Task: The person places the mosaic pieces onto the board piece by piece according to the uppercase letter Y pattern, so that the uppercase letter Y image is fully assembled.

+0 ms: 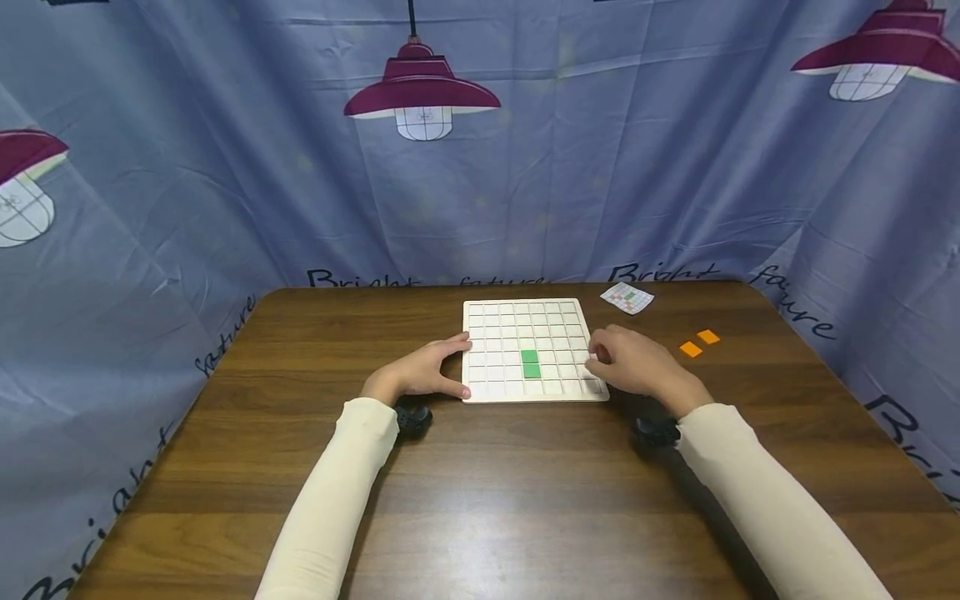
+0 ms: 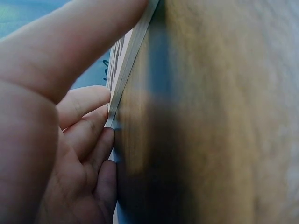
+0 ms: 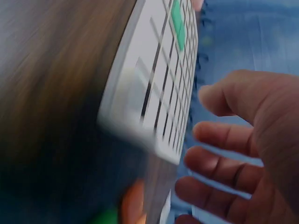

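A white square board [image 1: 491,375] with a grid of cells lies on the wooden table. Two green square tiles [image 1: 531,363] sit one behind the other near its middle. At the board's left edge is my left hand [image 1: 423,367], thumb and fingers spread, fingertips touching the rim; the left wrist view shows these fingers [image 2: 88,100] against it. My right hand [image 1: 633,362] hovers by the board's right edge. Its fingers [image 3: 224,168] are loosely bent in the right wrist view, with nothing seen between them.
Two orange tiles [image 1: 699,342] lie right of my right hand. A small card [image 1: 627,297] with a coloured grid pattern rests behind the board's right corner. Blurred orange [image 3: 133,200] and green shapes [image 3: 106,217] show low in the right wrist view. A blue curtain [image 1: 450,208] hangs behind the table.
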Available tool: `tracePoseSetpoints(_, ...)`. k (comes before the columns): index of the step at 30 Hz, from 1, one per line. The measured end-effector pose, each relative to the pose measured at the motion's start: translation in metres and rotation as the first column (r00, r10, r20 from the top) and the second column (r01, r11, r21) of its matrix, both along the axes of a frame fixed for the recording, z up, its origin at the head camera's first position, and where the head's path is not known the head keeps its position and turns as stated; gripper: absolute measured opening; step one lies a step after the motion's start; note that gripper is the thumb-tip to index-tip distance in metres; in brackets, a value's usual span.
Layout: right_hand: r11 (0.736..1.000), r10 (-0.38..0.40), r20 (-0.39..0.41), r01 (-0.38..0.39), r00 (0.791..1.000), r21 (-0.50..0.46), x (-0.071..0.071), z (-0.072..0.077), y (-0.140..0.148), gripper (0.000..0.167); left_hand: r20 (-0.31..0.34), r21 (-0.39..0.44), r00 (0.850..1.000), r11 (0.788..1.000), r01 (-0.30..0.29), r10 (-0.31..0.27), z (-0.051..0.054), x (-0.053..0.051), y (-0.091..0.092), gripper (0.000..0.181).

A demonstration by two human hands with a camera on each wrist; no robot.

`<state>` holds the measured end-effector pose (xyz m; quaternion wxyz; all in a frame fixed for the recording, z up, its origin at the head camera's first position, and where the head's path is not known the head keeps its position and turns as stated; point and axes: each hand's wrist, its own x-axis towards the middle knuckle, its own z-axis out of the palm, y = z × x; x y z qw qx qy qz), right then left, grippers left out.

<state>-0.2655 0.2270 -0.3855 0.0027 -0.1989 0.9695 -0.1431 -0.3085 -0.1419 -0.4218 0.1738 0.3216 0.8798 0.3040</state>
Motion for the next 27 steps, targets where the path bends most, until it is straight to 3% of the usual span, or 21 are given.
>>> tracePoseSetpoints(6,0.995,-0.082,0.077,0.077,0.994,0.066,0.028,0.003,0.041,0.029,0.003,0.01,1.0,1.0,0.001,-0.001,0.001,-0.001,0.0,0.094)
tracePoseSetpoints(10,0.991,-0.114,0.093,0.107,0.989,0.075,0.036,-0.002,0.055,0.037,0.015,0.002,1.0,1.0,-0.004,0.004,0.0,0.0,0.0,0.095)
tracePoseSetpoints(20,0.992,-0.115,0.097,0.11,0.989,0.062,0.034,-0.014,0.057,0.042,0.01,-0.011,1.0,1.0,-0.015,0.016,-0.003,0.0,-0.001,0.095)
tracePoseSetpoints(27,0.992,-0.11,0.066,0.105,0.992,0.066,0.026,-0.016,0.053,0.025,0.004,-0.001,1.0,1.0,-0.006,0.006,-0.003,-0.001,-0.002,0.094)
